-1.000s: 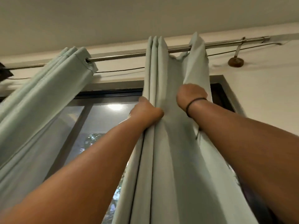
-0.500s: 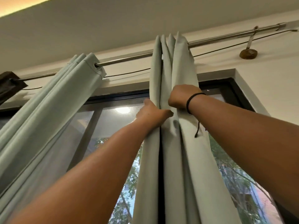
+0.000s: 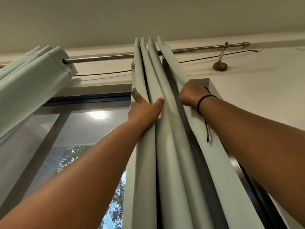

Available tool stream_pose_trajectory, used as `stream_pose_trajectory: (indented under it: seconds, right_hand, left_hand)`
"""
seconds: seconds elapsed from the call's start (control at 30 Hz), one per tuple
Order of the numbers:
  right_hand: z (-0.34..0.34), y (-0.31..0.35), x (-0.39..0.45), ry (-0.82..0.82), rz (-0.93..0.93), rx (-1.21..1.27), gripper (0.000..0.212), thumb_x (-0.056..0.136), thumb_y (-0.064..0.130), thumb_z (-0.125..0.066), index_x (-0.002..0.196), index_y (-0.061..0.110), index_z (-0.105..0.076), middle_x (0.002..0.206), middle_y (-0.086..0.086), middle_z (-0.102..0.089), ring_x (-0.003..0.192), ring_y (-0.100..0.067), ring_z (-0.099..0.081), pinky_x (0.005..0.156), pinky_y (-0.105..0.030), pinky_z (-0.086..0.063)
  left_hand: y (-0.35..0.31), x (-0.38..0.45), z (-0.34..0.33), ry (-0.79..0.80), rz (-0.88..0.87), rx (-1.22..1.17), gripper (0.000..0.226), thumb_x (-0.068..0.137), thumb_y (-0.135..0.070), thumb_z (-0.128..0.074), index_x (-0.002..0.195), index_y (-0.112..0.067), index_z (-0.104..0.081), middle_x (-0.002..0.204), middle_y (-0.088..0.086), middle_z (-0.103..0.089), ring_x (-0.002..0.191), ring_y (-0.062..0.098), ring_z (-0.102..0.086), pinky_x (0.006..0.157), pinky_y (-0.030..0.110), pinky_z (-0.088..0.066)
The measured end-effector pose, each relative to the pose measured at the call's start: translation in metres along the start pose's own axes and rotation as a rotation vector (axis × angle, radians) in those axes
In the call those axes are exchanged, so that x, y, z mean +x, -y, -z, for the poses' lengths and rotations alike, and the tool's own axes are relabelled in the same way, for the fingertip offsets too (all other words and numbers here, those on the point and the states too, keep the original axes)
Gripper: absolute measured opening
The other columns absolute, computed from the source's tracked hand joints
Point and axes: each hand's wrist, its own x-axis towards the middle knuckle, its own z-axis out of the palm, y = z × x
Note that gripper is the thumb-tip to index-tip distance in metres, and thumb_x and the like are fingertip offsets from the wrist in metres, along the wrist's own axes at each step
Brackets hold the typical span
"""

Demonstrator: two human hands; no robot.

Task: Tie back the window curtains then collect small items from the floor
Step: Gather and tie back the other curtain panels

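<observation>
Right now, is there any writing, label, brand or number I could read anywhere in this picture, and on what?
None: no words, numbers or signs can be read in this view.
The pale green curtain that both hands hold shows plain fabric, with no tag in sight.
The metal rod and its round wooden wall mount carry no markings.
The black wrist cord is plain.

Counts at the window
Two curtains (image 3: 165, 129) (image 3: 33, 76), one rod (image 3: 102, 58), two hands (image 3: 145, 111) (image 3: 192, 95), one wristband (image 3: 203, 100).
</observation>
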Motion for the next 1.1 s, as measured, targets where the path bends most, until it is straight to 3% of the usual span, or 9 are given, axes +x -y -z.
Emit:
stream_pose_trajectory:
  seconds: [0.1, 0.17, 0.3, 0.43, 0.5, 0.6, 0.73, 0.87, 1.1]
  right_hand:
    - [-0.004, 0.008, -0.011, 0.323, 0.006, 0.329, 0.049, 0.092, 0.036, -0.053, 0.131, 0.005, -0.05, 0.139, -0.011, -0.049, 0.127, -0.028, -0.046, 0.092, -0.031, -0.037]
    - [-0.012, 0.014, -0.015, 0.396, 0.051, 0.278, 0.048, 0.088, 0.039, -0.058, 0.125, 0.009, -0.055, 0.134, -0.009, -0.052, 0.123, -0.026, -0.049, 0.089, -0.03, -0.037]
    - [-0.03, 0.008, -0.014, 0.148, 0.167, -0.054, 0.008, 0.081, 0.019, -0.054, 0.089, 0.014, -0.053, 0.099, -0.01, -0.061, 0.083, -0.028, -0.054, 0.074, -0.031, -0.045]
    - [-0.027, -0.021, -0.012, 0.137, 0.193, -0.127, 0.019, 0.087, 0.015, -0.045, 0.1, 0.012, -0.058, 0.107, -0.012, -0.061, 0.093, -0.031, -0.056, 0.075, -0.031, -0.04]
    - [-0.018, -0.043, -0.01, 0.13, 0.195, -0.18, 0.027, 0.087, 0.012, -0.042, 0.108, 0.009, -0.06, 0.115, -0.014, -0.06, 0.098, -0.032, -0.056, 0.077, -0.032, -0.041]
    - [0.006, -0.087, -0.001, 0.125, 0.192, -0.233, 0.032, 0.085, 0.009, -0.042, 0.112, 0.006, -0.06, 0.116, -0.016, -0.06, 0.103, -0.034, -0.058, 0.078, -0.034, -0.043]
    - [0.047, -0.135, 0.019, 0.048, 0.2, -0.25, 0.035, 0.087, 0.009, -0.04, 0.117, 0.007, -0.058, 0.119, -0.015, -0.06, 0.105, -0.034, -0.058, 0.077, -0.032, -0.042]
    - [0.087, -0.165, 0.045, -0.015, 0.22, -0.255, 0.039, 0.089, 0.016, -0.039, 0.125, 0.011, -0.054, 0.127, -0.014, -0.056, 0.114, -0.033, -0.054, 0.087, -0.035, -0.043]
    - [0.146, -0.267, 0.077, -0.032, 0.044, -0.34, 0.038, 0.094, 0.029, -0.035, 0.12, 0.012, -0.058, 0.129, -0.014, -0.057, 0.115, -0.033, -0.055, 0.086, -0.035, -0.042]
  left_hand:
    - [-0.002, -0.003, -0.007, -0.056, -0.136, 0.175, 0.071, 0.089, -0.055, -0.043, 0.144, -0.034, -0.003, 0.136, 0.019, -0.037, 0.117, 0.04, -0.047, 0.092, 0.043, -0.038]
    - [-0.002, -0.001, -0.009, -0.059, -0.117, 0.232, 0.058, 0.086, -0.051, -0.044, 0.135, -0.026, -0.026, 0.128, 0.019, -0.046, 0.11, 0.039, -0.052, 0.083, 0.039, -0.039]
    - [0.001, 0.0, -0.01, -0.047, 0.034, 0.271, 0.076, 0.08, -0.04, -0.061, 0.138, -0.015, -0.019, 0.124, 0.017, -0.051, 0.107, 0.036, -0.053, 0.083, 0.037, -0.043]
    - [-0.006, -0.005, -0.021, -0.062, 0.086, 0.093, 0.113, 0.08, -0.038, -0.071, 0.146, -0.012, 0.018, 0.147, 0.017, -0.035, 0.125, 0.035, -0.044, 0.099, 0.037, -0.039]
    - [-0.013, -0.004, -0.039, -0.064, 0.064, 0.09, 0.088, 0.086, -0.039, -0.065, 0.147, -0.007, -0.01, 0.142, 0.019, -0.041, 0.125, 0.035, -0.045, 0.097, 0.037, -0.039]
    - [-0.039, -0.002, -0.073, -0.05, -0.044, 0.142, 0.038, 0.096, -0.036, -0.047, 0.114, -0.003, -0.053, 0.117, 0.02, -0.057, 0.106, 0.033, -0.054, 0.081, 0.032, -0.039]
    - [-0.09, 0.006, -0.118, -0.061, -0.101, 0.094, 0.036, 0.099, -0.027, -0.04, 0.115, 0.001, -0.056, 0.119, 0.023, -0.057, 0.111, 0.037, -0.052, 0.094, 0.037, -0.042]
    - [-0.139, 0.019, -0.166, -0.116, -0.095, 0.125, 0.026, 0.092, -0.012, -0.04, 0.108, 0.001, -0.057, 0.119, 0.024, -0.057, 0.111, 0.039, -0.051, 0.084, 0.034, -0.038]
    - [-0.237, -0.006, -0.282, 0.097, -0.265, 0.089, 0.024, 0.09, -0.009, -0.044, 0.107, 0.002, -0.058, 0.118, 0.024, -0.059, 0.112, 0.037, -0.053, 0.088, 0.035, -0.041]
